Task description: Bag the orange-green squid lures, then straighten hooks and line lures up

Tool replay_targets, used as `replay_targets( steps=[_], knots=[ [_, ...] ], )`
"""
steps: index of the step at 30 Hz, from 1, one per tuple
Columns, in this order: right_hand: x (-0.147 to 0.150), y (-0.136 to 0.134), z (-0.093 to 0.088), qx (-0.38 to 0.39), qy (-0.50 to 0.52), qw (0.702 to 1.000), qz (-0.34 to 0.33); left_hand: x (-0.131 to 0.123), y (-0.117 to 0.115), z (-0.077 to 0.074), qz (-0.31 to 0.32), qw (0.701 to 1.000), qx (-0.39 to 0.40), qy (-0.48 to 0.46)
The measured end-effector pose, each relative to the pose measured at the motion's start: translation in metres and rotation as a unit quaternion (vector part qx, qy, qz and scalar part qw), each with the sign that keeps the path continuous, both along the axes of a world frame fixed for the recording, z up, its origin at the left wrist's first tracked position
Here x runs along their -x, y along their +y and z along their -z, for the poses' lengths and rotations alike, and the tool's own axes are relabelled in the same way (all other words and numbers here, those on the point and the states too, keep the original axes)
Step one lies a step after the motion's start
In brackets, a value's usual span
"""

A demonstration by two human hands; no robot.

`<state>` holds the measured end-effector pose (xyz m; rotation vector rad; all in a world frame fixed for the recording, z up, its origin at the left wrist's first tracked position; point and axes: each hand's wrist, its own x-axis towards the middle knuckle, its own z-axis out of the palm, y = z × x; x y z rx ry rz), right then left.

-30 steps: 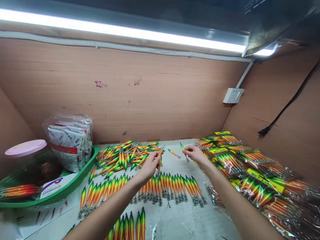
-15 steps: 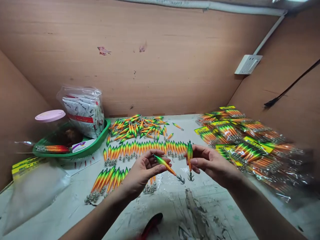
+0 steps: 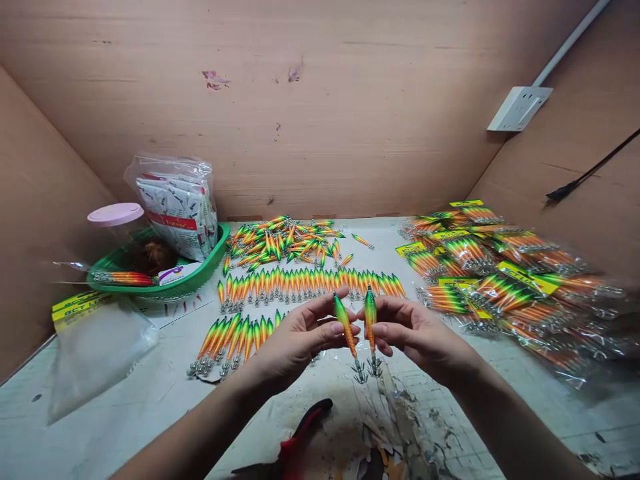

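Between the thumb and fingers of my left hand (image 3: 300, 337) is a green-to-orange squid jig (image 3: 346, 325), its hook crown pointing down and slightly right. My right hand (image 3: 425, 337) pinches a matching squid jig (image 3: 370, 319), nearly upright with hooks down. The two jigs hang close side by side above the table. Behind my hands runs a long row of jigs (image 3: 280, 285). A shorter row of jigs (image 3: 235, 337) lies nearer, partly hidden by my left hand and forearm. Beyond them is a loose heap of jigs (image 3: 285, 243).
Bagged jigs (image 3: 500, 293) with yellow headers pile up at right. On the left stand a green basket (image 3: 223, 247) with packets and a pink-lidded jar (image 3: 115, 213), and clear bags (image 3: 100, 353). Red-and-black pliers (image 3: 300, 437) lie in front. A wall socket (image 3: 520, 109) is at upper right.
The left-hand jig has swung from a slanted to a more upright angle and moved right, beside the right-hand jig. The view has shifted, showing more of the pliers.
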<state>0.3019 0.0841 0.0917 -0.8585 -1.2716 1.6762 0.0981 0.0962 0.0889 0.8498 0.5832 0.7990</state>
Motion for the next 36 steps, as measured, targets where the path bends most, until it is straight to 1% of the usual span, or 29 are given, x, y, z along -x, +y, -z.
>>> replay_targets(
  steps=[2, 3, 4, 5, 6, 7, 9, 11, 13, 15, 18, 20, 21, 24, 27, 30, 31, 33, 35, 36],
  knots=[
    [-0.001, 0.002, 0.002, 0.004, -0.016, 1.000, 0.009, 0.002, 0.004, 0.005, -0.001, 0.999, -0.031, 0.037],
    [-0.001, 0.005, 0.005, 0.013, -0.045, 0.999, 0.017, 0.002, 0.009, 0.009, -0.007, 0.995, -0.057, 0.078],
    [-0.001, 0.008, 0.011, 0.027, -0.088, 0.995, 0.027, 0.002, 0.015, 0.015, -0.012, 0.984, -0.094, 0.148],
    [0.000, 0.013, 0.018, 0.045, -0.137, 0.989, 0.039, 0.001, 0.021, 0.022, -0.014, 0.962, -0.136, 0.237],
    [0.003, 0.018, 0.028, 0.063, -0.187, 0.979, 0.051, -0.002, 0.028, 0.029, -0.014, 0.928, -0.176, 0.328],
    [0.006, 0.024, 0.039, 0.081, -0.231, 0.968, 0.062, -0.005, 0.035, 0.036, -0.007, 0.883, -0.212, 0.418],
    [0.014, 0.035, 0.061, 0.102, -0.288, 0.949, 0.083, -0.014, 0.046, 0.049, -0.001, 0.819, -0.251, 0.517],
    [0.025, 0.042, 0.080, 0.103, -0.325, 0.935, 0.098, -0.022, 0.051, 0.058, -0.008, 0.782, -0.275, 0.559],
    [0.034, 0.044, 0.092, 0.092, -0.359, 0.923, 0.106, -0.027, 0.049, 0.061, -0.013, 0.742, -0.303, 0.598],
    [0.040, 0.043, 0.095, 0.068, -0.383, 0.916, 0.099, -0.025, 0.043, 0.060, -0.015, 0.707, -0.324, 0.628],
    [0.037, 0.046, 0.085, 0.006, -0.419, 0.905, 0.078, -0.019, 0.042, 0.055, -0.032, 0.670, -0.348, 0.655],
    [0.026, 0.061, 0.073, -0.051, -0.454, 0.886, 0.083, -0.017, 0.053, 0.051, -0.046, 0.654, -0.366, 0.661],
    [0.018, 0.072, 0.066, -0.082, -0.476, 0.870, 0.095, -0.019, 0.062, 0.049, -0.053, 0.648, -0.375, 0.661],
    [-0.010, 0.121, 0.053, -0.158, -0.551, 0.809, 0.130, -0.034, 0.105, 0.043, -0.063, 0.631, -0.402, 0.660],
    [-0.036, 0.175, 0.050, -0.187, -0.622, 0.746, 0.146, -0.060, 0.156, 0.039, -0.063, 0.619, -0.423, 0.659],
    [-0.055, 0.220, 0.053, -0.184, -0.672, 0.697, 0.168, -0.088, 0.197, 0.038, -0.032, 0.615, -0.432, 0.659],
    [-0.059, 0.232, 0.054, -0.182, -0.683, 0.686, 0.172, -0.097, 0.206, 0.039, -0.019, 0.615, -0.429, 0.661],
    [-0.061, 0.251, 0.056, -0.178, -0.695, 0.675, 0.171, -0.114, 0.217, 0.043, -0.001, 0.620, -0.414, 0.666],
    [-0.058, 0.265, 0.058, -0.170, -0.697, 0.676, 0.166, -0.128, 0.223, 0.047, 0.004, 0.635, -0.390, 0.666],
    [-0.054, 0.270, 0.059, -0.164, -0.695, 0.680, 0.165, -0.132, 0.224, 0.049, 0.003, 0.648, -0.376, 0.663]
  ],
)
